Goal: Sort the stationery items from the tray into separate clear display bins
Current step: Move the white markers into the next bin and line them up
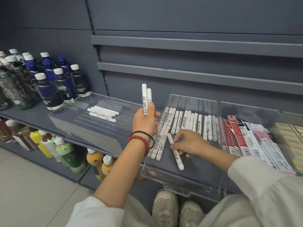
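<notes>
My left hand (145, 122) grips two white markers (146, 99) upright above the gap between two clear bins. My right hand (188, 143) is down in the middle clear bin (180, 185), its fingers pinching one white marker (175, 152) that lies slanted on the bin floor. A row of several white markers (190, 122) lies across the back of that bin, and a few more (159, 145) lie at its left. The left clear bin (78, 122) holds several white markers (103, 113). Red and white packaged refills (242, 140) fill the bin on the right.
Dark bottles with white and blue caps (47, 86) stand on the shelf at the left. Coloured drink bottles (65, 151) fill the lower shelf. Grey shelf rails (196, 74) run along the back wall. My shoes (165, 208) show below the bin's front edge.
</notes>
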Available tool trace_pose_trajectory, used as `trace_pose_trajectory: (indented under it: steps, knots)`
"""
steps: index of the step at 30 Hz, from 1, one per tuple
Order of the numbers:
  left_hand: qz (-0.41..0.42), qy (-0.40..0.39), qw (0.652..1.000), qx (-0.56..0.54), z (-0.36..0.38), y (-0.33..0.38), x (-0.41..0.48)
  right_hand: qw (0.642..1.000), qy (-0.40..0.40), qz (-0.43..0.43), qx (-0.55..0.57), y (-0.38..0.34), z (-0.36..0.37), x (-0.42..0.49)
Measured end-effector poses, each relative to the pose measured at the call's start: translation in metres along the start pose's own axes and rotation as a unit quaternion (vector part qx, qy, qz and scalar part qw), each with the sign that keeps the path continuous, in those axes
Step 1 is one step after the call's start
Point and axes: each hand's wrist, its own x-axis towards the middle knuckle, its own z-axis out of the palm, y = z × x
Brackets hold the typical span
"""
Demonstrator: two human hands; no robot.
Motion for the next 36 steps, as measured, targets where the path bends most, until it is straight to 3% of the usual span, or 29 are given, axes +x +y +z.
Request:
trace_pose_trajectory:
  steps: [9, 17, 23, 31, 36]
  knots:
    - [-0.015, 0.003, 1.0, -0.016, -0.004, 0.001, 0.0, 0.996, 0.034, 0.028, 0.084, -0.001, 0.012, 0.013]
    - [0.004, -0.02, 1.0, 0.017, -0.003, -0.006, 0.004, 0.996, 0.069, -0.005, 0.052, -0.003, 0.017, 0.024]
    - [-0.001, -0.046, 0.999, -0.022, -0.005, -0.008, 0.002, 0.998, 0.029, -0.036, 0.032, -0.003, 0.001, 0.02]
    - [0.004, -0.06, 0.998, -0.023, 0.0, -0.008, 0.002, 0.964, 0.112, -0.14, 0.197, -0.019, -0.026, -0.009]
    - [0.034, -0.126, 0.991, 0.036, 0.003, -0.007, -0.004, 0.949, 0.112, -0.179, 0.235, -0.033, -0.024, -0.018]
